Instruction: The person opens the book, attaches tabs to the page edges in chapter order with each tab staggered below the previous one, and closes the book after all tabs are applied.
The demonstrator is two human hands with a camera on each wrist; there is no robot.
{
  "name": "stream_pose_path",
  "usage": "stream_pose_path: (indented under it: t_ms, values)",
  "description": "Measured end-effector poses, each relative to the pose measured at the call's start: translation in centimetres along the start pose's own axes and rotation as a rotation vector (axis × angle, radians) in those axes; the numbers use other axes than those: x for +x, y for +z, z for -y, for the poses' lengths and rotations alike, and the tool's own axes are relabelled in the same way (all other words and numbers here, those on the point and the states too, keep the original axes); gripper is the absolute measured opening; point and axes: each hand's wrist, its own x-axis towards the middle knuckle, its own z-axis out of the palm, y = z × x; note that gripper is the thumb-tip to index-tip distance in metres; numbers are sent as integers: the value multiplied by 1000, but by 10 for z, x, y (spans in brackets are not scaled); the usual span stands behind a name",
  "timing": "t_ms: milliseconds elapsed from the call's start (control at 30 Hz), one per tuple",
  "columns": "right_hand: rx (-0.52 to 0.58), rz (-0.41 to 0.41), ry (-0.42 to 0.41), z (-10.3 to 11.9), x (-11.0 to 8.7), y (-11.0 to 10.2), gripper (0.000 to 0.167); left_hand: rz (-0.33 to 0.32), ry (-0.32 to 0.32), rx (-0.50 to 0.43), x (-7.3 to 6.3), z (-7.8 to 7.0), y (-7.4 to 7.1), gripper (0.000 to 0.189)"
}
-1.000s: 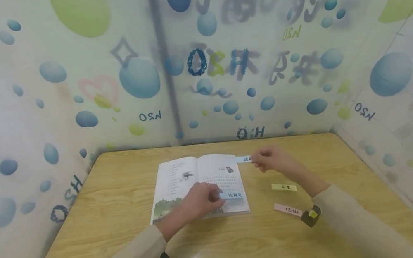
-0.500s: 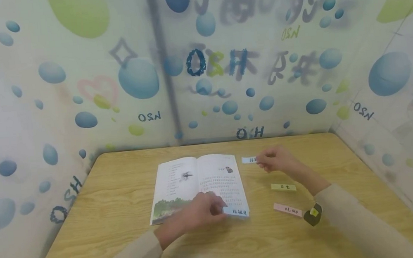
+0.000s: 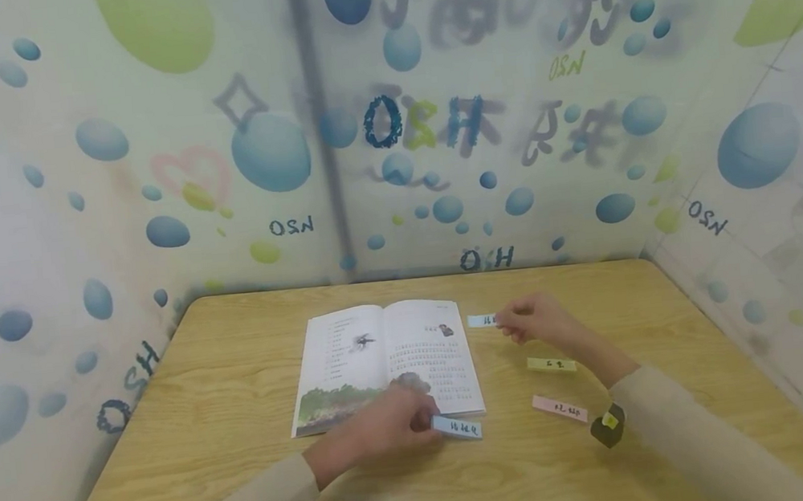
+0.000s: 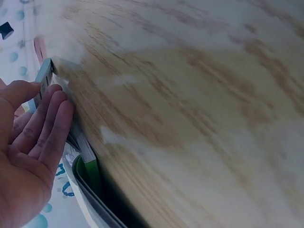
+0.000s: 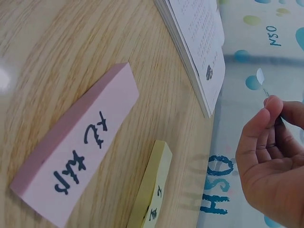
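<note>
With our right hand point(image 3: 539, 320) we pinch a blue sticky note point(image 3: 481, 321), long axis left-right, right of the open book point(image 3: 408, 322); our left hand point(image 3: 392, 421) pinches the blue pad point(image 3: 458, 427) near its near-right corner.

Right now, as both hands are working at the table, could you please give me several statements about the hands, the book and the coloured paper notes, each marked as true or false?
1. The white printed paper book lies open on the light-brown wooden table. True.
2. The right hand pinches the yellow rectangular note pad. False: it pinches a thin light-blue paper strip; the yellow pad lies on the table.
3. The left hand pinches a light-blue rectangular note pad. True.
4. The pink rectangular note pad lies on the book. False: it lies on the table, to the right of the book.
5. The pink pad is nearer to the person than the yellow pad. True.
</note>
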Motion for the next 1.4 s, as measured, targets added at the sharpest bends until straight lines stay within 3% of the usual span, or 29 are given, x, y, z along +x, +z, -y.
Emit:
stream_pose_path:
  t_ms: [267,500,633,767,1000,1267,1400]
  values:
    - [3,11,-23,4,-4,4,30,16,-5,26,-3,2,2,8]
    - [3,20,-30,3,-4,5,29,31,-83,-9,-10,-1,-9,18]
    - [4,24,-32,1,-4,5,28,17,-120,-17,-16,2,-19,29]
    - [2,26,-31,0,-3,5,28,-30,-115,-18,-19,8,-26,33]
    - [-30,19,-33,-3,-2,4,28,-94,-107,53,-16,16,-26,26]
    - [-31,18,-31,-4,-1,3,29,-72,-141,132,-12,23,-23,38]
    - [-31,18,-19,-6,1,3,30,-27,-164,160,-8,24,-23,47]
